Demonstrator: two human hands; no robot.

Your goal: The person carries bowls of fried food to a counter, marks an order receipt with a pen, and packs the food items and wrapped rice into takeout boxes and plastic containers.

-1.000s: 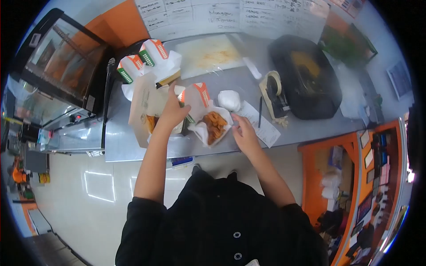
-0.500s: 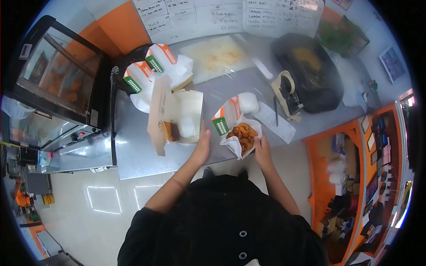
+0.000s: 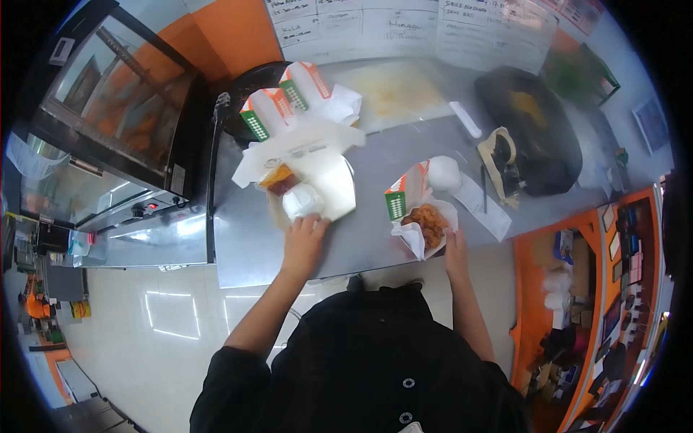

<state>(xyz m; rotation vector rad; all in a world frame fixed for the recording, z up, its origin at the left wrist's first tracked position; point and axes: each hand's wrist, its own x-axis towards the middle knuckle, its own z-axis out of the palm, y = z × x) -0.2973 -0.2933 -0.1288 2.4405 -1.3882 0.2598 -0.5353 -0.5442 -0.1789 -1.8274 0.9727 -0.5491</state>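
Note:
An open cardboard takeaway box (image 3: 341,189) stands on the counter, its lid (image 3: 299,148) tipped back. Inside are a white wrapped bundle (image 3: 302,202) and sauce packets (image 3: 279,179), orange and dark red. My left hand (image 3: 306,244) has its fingers hooked over the box's front wall, close to the bundle. On the right, my right hand (image 3: 455,252) grips the side of a paper-lined food carton (image 3: 398,205) printed orange and green. Pieces of fried chicken (image 3: 427,225) lie in it. Behind this carton sits another white wrapped bundle (image 3: 444,173).
Two more printed cartons (image 3: 268,112) with white paper stand at the back left, beside a glass-fronted warmer (image 3: 119,108). A receipt (image 3: 482,209), a pen (image 3: 484,189) and a tape dispenser (image 3: 499,162) lie right. Behind are a cutting board (image 3: 393,94) and a black container (image 3: 530,133).
The takeaway box has turned, so its lid now lies toward the back instead of the left. My left hand has moved from its right side to its front wall. My right hand stays on the carton.

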